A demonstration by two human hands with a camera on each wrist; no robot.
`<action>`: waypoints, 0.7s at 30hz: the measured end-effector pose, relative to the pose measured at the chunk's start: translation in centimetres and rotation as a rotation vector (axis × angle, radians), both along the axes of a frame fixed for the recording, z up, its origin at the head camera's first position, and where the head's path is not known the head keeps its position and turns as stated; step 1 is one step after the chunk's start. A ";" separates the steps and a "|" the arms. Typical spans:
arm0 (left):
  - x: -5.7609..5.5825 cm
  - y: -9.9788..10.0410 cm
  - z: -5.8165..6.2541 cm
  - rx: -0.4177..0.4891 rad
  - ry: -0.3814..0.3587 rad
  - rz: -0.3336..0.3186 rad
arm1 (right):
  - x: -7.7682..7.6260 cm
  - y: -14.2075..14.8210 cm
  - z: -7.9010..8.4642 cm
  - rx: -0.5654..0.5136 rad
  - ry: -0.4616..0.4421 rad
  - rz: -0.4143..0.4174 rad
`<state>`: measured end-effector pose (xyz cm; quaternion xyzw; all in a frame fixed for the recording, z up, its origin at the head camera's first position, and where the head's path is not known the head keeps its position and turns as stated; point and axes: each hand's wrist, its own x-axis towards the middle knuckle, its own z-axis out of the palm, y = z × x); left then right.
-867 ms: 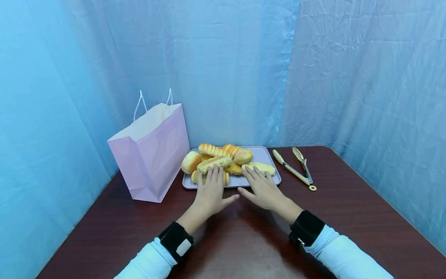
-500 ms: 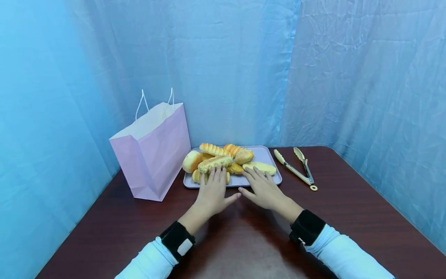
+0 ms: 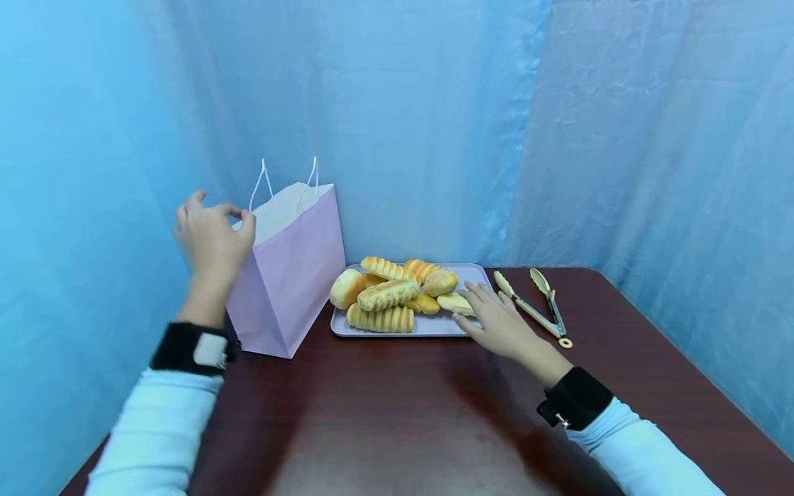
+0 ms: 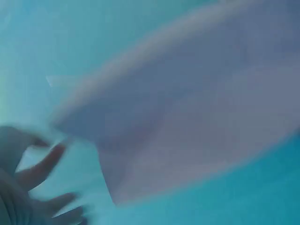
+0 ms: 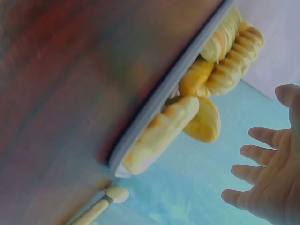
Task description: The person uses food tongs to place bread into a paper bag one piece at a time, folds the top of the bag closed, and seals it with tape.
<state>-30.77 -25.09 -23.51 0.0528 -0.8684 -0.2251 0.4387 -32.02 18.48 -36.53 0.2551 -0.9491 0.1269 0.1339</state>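
My left hand (image 3: pixel 214 234), pinch unclear, might topple the bag (image 3: pixel 300 265) by tugging its corner; my right hand (image 3: pixel 497 324) is spread.

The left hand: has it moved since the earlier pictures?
Yes: against the tray, the left hand went left and upward, near the paper bag.

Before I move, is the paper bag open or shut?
Open: in the head view, the upright paper bag shows its white inside wall between spread rims. Whether anything lies inside, I cannot tell.
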 end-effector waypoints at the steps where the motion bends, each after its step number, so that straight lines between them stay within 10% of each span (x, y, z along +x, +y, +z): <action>1: -0.2 -1.2 0.5 0.014 -0.154 -0.007 | -0.1 0.2 0.2 -0.009 0.004 -0.001; 4: -0.7 -3.6 0.9 -0.005 -0.485 -0.071 | -0.4 0.8 0.7 -0.018 0.011 0.000; 6: -0.9 -4.5 0.7 0.002 -0.560 -0.115 | -0.6 1.3 0.8 -0.014 0.007 -0.004; 21: 0.4 -3.1 2.1 0.003 -0.585 -0.194 | -1.7 5.5 0.3 -0.050 -0.021 -0.093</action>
